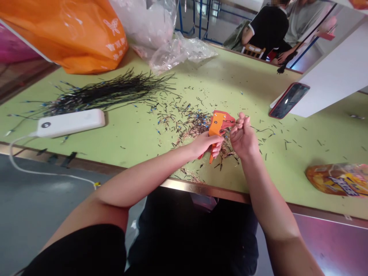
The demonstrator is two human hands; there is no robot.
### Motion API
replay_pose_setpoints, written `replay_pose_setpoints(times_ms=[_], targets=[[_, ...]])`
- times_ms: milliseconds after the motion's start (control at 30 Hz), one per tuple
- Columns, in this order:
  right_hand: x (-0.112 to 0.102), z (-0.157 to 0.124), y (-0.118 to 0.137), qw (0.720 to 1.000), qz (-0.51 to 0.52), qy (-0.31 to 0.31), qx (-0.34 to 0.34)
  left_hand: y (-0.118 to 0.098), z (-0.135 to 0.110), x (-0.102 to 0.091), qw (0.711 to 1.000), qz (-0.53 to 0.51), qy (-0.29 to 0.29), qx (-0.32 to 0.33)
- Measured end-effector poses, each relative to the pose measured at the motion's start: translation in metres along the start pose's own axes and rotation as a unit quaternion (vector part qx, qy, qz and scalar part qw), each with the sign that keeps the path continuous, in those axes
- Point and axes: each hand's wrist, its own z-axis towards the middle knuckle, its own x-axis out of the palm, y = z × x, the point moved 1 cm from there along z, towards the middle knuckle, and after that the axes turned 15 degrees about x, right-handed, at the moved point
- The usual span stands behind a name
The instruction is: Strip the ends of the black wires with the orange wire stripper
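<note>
My left hand (206, 145) is closed round the handles of an orange wire-stripping tool (217, 123) held upright over the green table (138, 134). My right hand (243, 134) is pinched beside the tool's jaws, holding a thin dark wire (263, 129) that trails off to the right. Under both hands lies a pile of short cut wire scraps (189, 122), some with blue ends.
A bundle of long black wires (106, 94) lies at the left, with a white power bank (70, 122) and its cable in front. An orange bag (77, 34), clear plastic (172, 50), a phone (289, 100), a white board (333, 73) and a snack packet (339, 179) surround the work spot. Other people sit beyond the table.
</note>
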Motion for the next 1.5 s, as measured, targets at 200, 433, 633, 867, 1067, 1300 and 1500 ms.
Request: replay_pose_setpoints(times_ms=[200,433,633,867,1067,1300,1500], targets=[[-0.002,0.005,-0.004,0.998,0.055,-0.013,-0.03,0.006,-0.001,0.011,1.0,-0.022,-0.009,-0.015],[-0.007,0.003,0.0,0.996,0.029,-0.038,-0.077,0.006,-0.001,0.012,0.998,-0.067,-0.008,-0.008],[-0.056,0.019,0.042,0.967,0.185,-0.088,-0.15,-0.039,-0.004,-0.015,0.972,-0.137,-0.117,0.148],[-0.03,0.019,0.02,0.992,0.125,-0.011,-0.029,-0.026,-0.001,-0.008,0.991,-0.13,-0.007,0.027],[-0.005,0.0,0.001,0.997,0.073,0.028,0.016,0.0,-0.007,0.002,0.986,-0.129,0.098,-0.025],[-0.003,-0.006,-0.002,0.99,0.115,0.085,0.0,0.002,-0.007,-0.002,0.981,-0.146,0.126,-0.028],[-0.003,-0.01,-0.003,0.97,0.182,0.151,0.057,0.002,-0.007,-0.002,0.984,-0.14,0.111,-0.012]])
